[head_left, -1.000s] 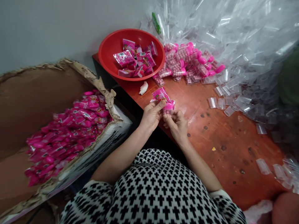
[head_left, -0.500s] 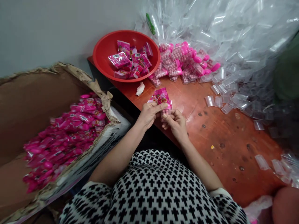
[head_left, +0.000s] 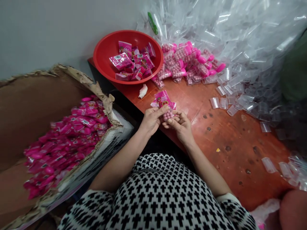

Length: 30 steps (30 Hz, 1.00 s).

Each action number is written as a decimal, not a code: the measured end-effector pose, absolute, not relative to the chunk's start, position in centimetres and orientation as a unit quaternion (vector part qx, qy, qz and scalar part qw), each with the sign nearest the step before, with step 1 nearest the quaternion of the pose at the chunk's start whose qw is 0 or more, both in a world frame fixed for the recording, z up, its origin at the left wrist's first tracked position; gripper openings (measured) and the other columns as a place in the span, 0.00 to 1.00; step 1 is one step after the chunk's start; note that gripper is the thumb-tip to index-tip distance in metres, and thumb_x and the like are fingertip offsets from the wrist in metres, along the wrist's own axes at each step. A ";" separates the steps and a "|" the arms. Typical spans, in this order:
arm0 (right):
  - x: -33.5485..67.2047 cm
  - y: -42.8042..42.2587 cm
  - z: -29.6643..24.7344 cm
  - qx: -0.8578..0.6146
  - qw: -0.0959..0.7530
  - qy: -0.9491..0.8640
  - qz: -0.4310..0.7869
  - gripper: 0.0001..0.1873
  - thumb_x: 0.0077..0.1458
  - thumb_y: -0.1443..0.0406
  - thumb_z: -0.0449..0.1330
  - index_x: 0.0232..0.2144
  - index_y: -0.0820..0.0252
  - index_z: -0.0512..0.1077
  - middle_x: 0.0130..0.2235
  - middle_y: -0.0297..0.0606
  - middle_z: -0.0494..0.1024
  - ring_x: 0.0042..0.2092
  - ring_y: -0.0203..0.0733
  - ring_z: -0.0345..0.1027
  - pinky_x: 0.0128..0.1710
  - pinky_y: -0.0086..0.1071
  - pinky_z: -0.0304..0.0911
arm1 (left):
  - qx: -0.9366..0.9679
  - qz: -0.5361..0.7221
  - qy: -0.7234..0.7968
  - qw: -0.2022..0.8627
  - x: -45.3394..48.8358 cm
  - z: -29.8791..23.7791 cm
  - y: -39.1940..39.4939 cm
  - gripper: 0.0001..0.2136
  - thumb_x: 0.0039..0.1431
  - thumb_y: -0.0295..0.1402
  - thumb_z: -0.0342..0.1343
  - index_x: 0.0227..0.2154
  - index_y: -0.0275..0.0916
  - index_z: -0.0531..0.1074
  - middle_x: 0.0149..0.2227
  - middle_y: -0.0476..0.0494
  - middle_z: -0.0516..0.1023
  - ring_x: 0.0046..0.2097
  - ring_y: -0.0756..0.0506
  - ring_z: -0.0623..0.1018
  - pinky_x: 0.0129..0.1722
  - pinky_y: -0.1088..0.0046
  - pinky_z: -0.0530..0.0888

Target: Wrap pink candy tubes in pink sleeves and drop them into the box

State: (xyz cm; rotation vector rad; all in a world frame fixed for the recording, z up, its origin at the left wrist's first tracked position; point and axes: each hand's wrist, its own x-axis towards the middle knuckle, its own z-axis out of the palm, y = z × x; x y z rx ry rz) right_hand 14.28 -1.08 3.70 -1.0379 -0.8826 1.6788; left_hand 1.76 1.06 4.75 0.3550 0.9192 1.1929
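Note:
A small clear jar of pink candy balls (head_left: pixel 168 115) is pinched between my two hands at the table's near edge. My left hand (head_left: pixel 151 120) is closed, its thumb lying across the jar's far end. At the near end, the thumb and fingers of my right hand (head_left: pixel 181 125) grip the jar. Just beyond my fingertips, a shiny pink printed wrapper (head_left: pixel 163 97) meets the jar's far end. My fingers hide that end, so I cannot tell whether the jar is inside the wrapper or only against it.
A red bowl (head_left: pixel 100 65) holds pink packets (head_left: pixel 120 60). Filled jars with pink caps (head_left: pixel 183 52) lie beside it, before a big heap of clear empty tubes (head_left: pixel 230 35). At left, a torn cardboard box (head_left: pixel 79 76) contains many pink wrapped jars (head_left: pixel 69 137). Crumpled white scrap (head_left: pixel 143 91) lies near the bowl.
The jar has turned slightly in my fingers, and more of its candy balls show. Its pink cap end, visible before, is now covered. The wrapper has barely shifted.

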 end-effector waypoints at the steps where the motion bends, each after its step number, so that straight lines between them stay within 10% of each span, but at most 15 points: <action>1: 14.3 -1.0 3.6 -0.428 0.476 -0.357 0.681 0.23 0.42 0.57 0.71 0.37 0.53 0.65 0.30 0.27 0.79 0.29 0.35 0.76 0.33 0.31 0.76 | 0.159 0.533 0.410 0.723 1.9 4.7 0.8 0.15 0.37 0.35 0.72 0.22 0.29 0.75 0.22 0.44 0.75 0.23 0.53 0.72 0.22 0.78 0.69; 10: 13.5 0.0 4.5 -0.436 0.456 -0.381 0.676 0.23 0.40 0.56 0.72 0.33 0.55 0.64 0.23 0.24 0.77 0.23 0.33 0.73 0.24 0.25 0.71 | 0.131 0.598 0.386 0.690 0.2 5.7 -1.4 0.12 0.41 0.34 0.70 0.22 0.32 0.74 0.26 0.43 0.78 0.29 0.49 0.78 0.31 0.73 0.75; 15: 15.6 1.1 4.7 -0.462 0.468 -0.411 0.631 0.18 0.45 0.55 0.69 0.30 0.58 0.66 0.25 0.29 0.79 0.23 0.32 0.72 0.22 0.25 0.68 | 0.052 0.733 0.439 0.517 -4.1 6.4 -2.2 0.21 0.54 0.54 0.54 0.31 0.39 0.76 0.36 0.41 0.82 0.41 0.46 0.81 0.45 0.69 0.76; 18: 17.1 1.7 4.3 -0.489 0.481 -0.417 0.597 0.16 0.48 0.56 0.67 0.29 0.58 0.67 0.24 0.29 0.78 0.21 0.31 0.70 0.21 0.24 0.67 | 0.126 0.692 0.491 0.514 -3.1 5.6 -1.7 0.15 0.50 0.45 0.63 0.36 0.41 0.77 0.37 0.43 0.82 0.44 0.45 0.81 0.48 0.70 0.75; 22: 18.2 1.7 4.1 -0.510 0.485 -0.414 0.577 0.15 0.48 0.56 0.67 0.29 0.59 0.67 0.24 0.31 0.78 0.21 0.31 0.71 0.20 0.24 0.67 | 0.386 0.562 0.554 0.478 0.9 3.7 0.1 0.16 0.39 0.25 0.70 0.34 0.44 0.79 0.50 0.44 0.79 0.61 0.41 0.69 0.60 0.65 0.64; 30: 18.7 1.8 3.8 -0.544 0.465 -0.435 0.547 0.16 0.48 0.54 0.66 0.28 0.59 0.67 0.23 0.29 0.76 0.22 0.31 0.69 0.23 0.25 0.66 | 0.594 0.445 0.581 0.334 2.7 0.6 1.6 0.08 0.51 0.29 0.62 0.34 0.48 0.79 0.55 0.46 0.75 0.66 0.40 0.59 0.67 0.55 0.41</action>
